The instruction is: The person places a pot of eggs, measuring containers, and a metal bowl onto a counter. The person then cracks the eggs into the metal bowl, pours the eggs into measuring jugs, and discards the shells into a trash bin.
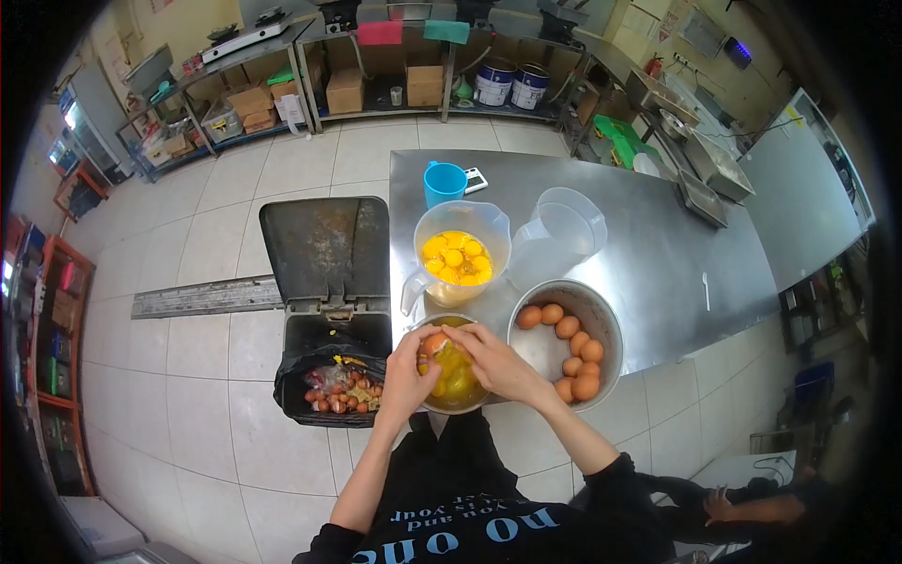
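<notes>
Both my hands meet over a metal bowl [458, 409] of egg white at the near edge of the steel table. Between them is a cracked brown egg [435, 345], its shell parted. My left hand [411, 374] is closed around its left side, and my right hand [495, 362] grips it from the right with bent fingers. Just beyond, a clear plastic jug [503, 237] contains several yolks [458, 258]. To the right, a metal pot [615, 343] holds several whole brown eggs [584, 386]. My fingers partly hide the egg and the bowl.
Left of the table, a black bin [324, 226] stands with its lid up and eggshells [349, 393] inside. An empty clear jug [570, 221], a blue cup [444, 184] and a small white device [476, 179] are on the steel table [676, 273]. Another person's hand [720, 508] shows at lower right.
</notes>
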The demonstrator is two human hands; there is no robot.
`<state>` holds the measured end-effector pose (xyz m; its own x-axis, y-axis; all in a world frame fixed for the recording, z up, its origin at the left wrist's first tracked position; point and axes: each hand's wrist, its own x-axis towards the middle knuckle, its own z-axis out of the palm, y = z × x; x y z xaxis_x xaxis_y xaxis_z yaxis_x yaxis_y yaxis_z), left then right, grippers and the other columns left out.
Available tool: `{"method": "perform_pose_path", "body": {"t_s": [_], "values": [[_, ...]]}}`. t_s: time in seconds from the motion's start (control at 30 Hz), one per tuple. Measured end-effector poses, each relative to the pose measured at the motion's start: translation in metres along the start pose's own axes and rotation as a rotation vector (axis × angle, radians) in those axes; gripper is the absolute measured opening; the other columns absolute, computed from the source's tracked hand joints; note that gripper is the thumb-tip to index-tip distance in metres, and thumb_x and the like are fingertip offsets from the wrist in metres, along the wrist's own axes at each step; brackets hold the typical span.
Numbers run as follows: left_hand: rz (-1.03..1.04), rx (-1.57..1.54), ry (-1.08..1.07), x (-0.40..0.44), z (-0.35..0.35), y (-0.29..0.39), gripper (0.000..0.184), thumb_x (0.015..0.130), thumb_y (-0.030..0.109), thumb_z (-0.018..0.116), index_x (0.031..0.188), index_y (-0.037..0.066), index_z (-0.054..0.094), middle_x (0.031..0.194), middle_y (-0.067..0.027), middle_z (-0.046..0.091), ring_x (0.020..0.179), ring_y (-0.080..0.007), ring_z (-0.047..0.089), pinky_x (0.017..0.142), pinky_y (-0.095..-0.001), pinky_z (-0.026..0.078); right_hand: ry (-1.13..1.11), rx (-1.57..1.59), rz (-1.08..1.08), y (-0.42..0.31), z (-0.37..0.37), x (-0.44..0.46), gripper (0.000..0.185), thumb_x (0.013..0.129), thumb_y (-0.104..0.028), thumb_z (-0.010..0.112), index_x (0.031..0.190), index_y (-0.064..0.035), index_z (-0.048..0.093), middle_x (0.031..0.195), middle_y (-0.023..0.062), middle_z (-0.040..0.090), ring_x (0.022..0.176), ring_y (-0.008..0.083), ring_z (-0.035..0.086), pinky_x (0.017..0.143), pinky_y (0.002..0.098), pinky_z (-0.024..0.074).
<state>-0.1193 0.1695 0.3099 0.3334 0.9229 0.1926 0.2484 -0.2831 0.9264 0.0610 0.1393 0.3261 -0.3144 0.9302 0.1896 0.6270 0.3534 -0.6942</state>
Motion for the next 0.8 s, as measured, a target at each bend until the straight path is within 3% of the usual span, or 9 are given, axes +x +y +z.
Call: {"method": "perform_pose_path", "body": {"t_s": [0.03, 0.2, 0.33, 0.4, 0.47, 0.53, 0.6, 0.63, 0.8], "values": [[0.03, -0.019, -0.061, 0.0, -0.002, -0.003, 0.047, 0.074, -0.006, 0.059, 0.119, 0.002, 0.047, 0.115, -0.0155, 0.057, 0.1, -0.0231, 0.06, 0.075, -0.0295, 0.055, -0.023, -0.022, -0.006, -0.006, -0.005, -0.001, 0.056, 0.079, 0.001, 0.053, 0.133, -0.0095, 0.043, 0.115, 0.018, 0.051, 0.105, 0.0363, 0.053, 0.089, 0.04, 0.0452], [-0.025, -0.135, -0.067, -0.015, -0.001, 0.026, 0.058, 0.074, -0.001, 0.064, 0.122, 0.003, 0.032, 0.118, -0.0156, 0.05, 0.11, -0.0239, 0.053, 0.087, -0.0328, 0.048, 0.169, 0.02, 0.016, -0.051, 0.005, 0.002, 0.055, 0.073, -0.004, 0.064, 0.126, -0.0099, 0.05, 0.114, 0.0138, 0.054, 0.103, 0.0327, 0.056, 0.086, 0.0383, 0.0467], [-0.189, -0.182, 0.281, -0.05, -0.024, 0.032, 0.051, 0.074, -0.003, 0.063, 0.116, 0.003, 0.035, 0.109, -0.012, 0.045, 0.103, -0.0211, 0.051, 0.093, -0.0356, 0.044, 0.325, 0.009, -0.098, -0.059, 0.006, -0.005, 0.044, 0.07, -0.019, 0.074, 0.109, -0.0074, 0.059, 0.108, 0.0113, 0.06, 0.104, 0.029, 0.056, 0.088, 0.0374, 0.0446], [-0.324, -0.212, 0.403, -0.066, -0.052, -0.001, 0.053, 0.073, 0.0, 0.065, 0.116, 0.004, 0.034, 0.108, -0.0135, 0.047, 0.104, -0.024, 0.051, 0.095, -0.036, 0.042, 0.402, 0.069, 0.141, -0.033, -0.02, -0.027, 0.03, 0.071, -0.014, 0.072, 0.099, -0.0076, 0.063, 0.103, 0.0119, 0.061, 0.101, 0.0289, 0.057, 0.085, 0.0371, 0.0458], [-0.375, 0.035, 0.351, -0.076, -0.085, -0.069, 0.061, 0.072, 0.004, 0.068, 0.122, 0.005, 0.033, 0.113, -0.0163, 0.045, 0.109, -0.0282, 0.047, 0.097, -0.0388, 0.04, 0.233, -0.141, 0.391, 0.005, -0.059, -0.048, 0.023, 0.071, -0.011, 0.068, 0.095, -0.0094, 0.066, 0.1, 0.0137, 0.062, 0.096, 0.0298, 0.059, 0.081, 0.0371, 0.0471], [-0.437, 0.278, 0.307, -0.088, -0.078, -0.103, 0.068, 0.072, 0.007, 0.071, 0.127, 0.006, 0.031, 0.119, -0.0191, 0.042, 0.115, -0.0324, 0.044, 0.098, -0.0416, 0.037, -0.306, -0.364, 0.606, 0.047, -0.061, -0.06, 0.029, 0.071, -0.01, 0.064, 0.1, -0.0114, 0.065, 0.099, 0.0156, 0.062, 0.092, 0.0322, 0.06, 0.078, 0.0389, 0.0476], [-0.47, 0.62, 0.591, -0.082, -0.067, -0.113, 0.088, 0.07, 0.015, 0.076, 0.139, 0.008, 0.023, 0.134, -0.0242, 0.03, 0.126, -0.0394, 0.031, 0.102, -0.0472, 0.03, -0.384, -0.36, 0.526, 0.071, -0.033, -0.065, 0.031, 0.076, -0.013, 0.059, 0.106, -0.0139, 0.064, 0.095, 0.0176, 0.062, 0.09, 0.0335, 0.061, 0.078, 0.0416, 0.0477], [-0.528, 0.568, 0.582, -0.077, -0.067, -0.107, 0.098, 0.069, 0.018, 0.077, 0.145, 0.007, 0.015, 0.142, -0.0253, 0.017, 0.13, -0.0407, 0.022, 0.105, -0.0501, 0.024, -0.479, -0.354, 0.459, 0.08, -0.024, -0.068, 0.034, 0.08, -0.015, 0.053, 0.112, -0.0163, 0.063, 0.092, 0.0197, 0.062, 0.089, 0.0348, 0.061, 0.078, 0.0443, 0.0477], [-0.336, 0.527, 0.674, -0.062, -0.072, -0.1, 0.095, 0.07, 0.018, 0.076, 0.143, 0.002, 0.016, 0.141, -0.0254, 0.021, 0.128, -0.0395, 0.024, 0.106, -0.0488, 0.024, -0.505, -0.279, 0.273, 0.091, -0.042, -0.061, 0.035, 0.074, -0.014, 0.062, 0.109, -0.0105, 0.058, 0.094, 0.0178, 0.061, 0.086, 0.0322, 0.062, 0.078, 0.0412, 0.0483]]}}
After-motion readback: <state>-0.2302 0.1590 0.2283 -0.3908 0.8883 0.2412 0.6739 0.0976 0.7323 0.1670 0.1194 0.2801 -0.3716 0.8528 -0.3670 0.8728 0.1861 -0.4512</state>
